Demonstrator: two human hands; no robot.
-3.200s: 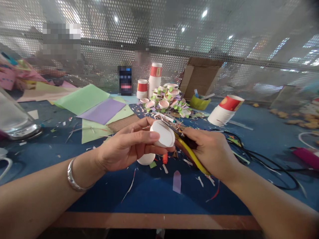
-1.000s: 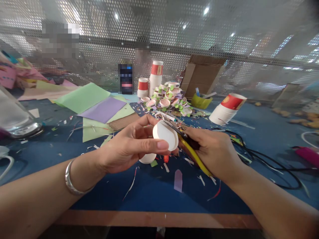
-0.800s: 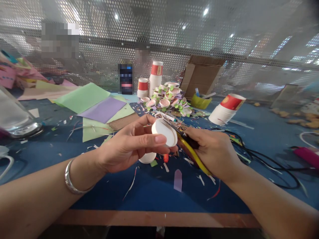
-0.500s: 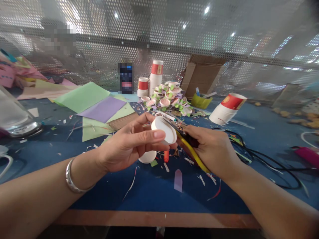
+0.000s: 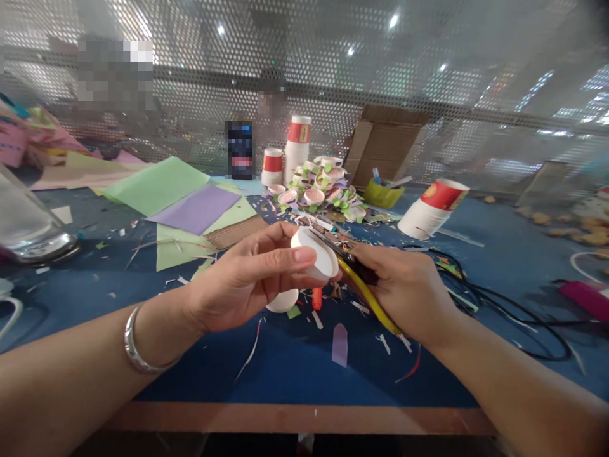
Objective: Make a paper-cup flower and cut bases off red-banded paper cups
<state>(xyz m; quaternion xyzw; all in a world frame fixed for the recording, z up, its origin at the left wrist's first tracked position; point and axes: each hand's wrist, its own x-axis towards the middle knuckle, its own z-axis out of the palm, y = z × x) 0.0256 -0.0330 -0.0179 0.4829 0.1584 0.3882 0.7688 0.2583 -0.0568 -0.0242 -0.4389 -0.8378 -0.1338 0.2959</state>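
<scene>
Between thumb and fingers, my left hand point(image 5: 257, 273) holds a white paper cup bottom point(image 5: 320, 255), a shallow round piece tilted toward the camera. Yellow-handled scissors point(image 5: 368, 295) are gripped in my right hand point(image 5: 404, 285), their blades lying at the upper rim of the cup piece. Whether the blades are fully closed cannot be made out. Beneath my left hand another white round piece point(image 5: 282, 301) rests on the blue table, beside a small green scrap and an orange-red object point(image 5: 316, 298).
Behind the hands stand a pile of decorated cup bottoms point(image 5: 316, 190), stacked paper cups point(image 5: 297, 155) and a green container point(image 5: 382, 194). Coloured sheets point(image 5: 190, 209) lie left. Tilted cups point(image 5: 434, 208) and black cables point(image 5: 499, 301) are right. Paper scraps litter the table point(image 5: 285, 387).
The cup piece has shifted slightly right and down in my left hand. The scissors' blades still lie at its upper rim, and their angle has changed a little.
</scene>
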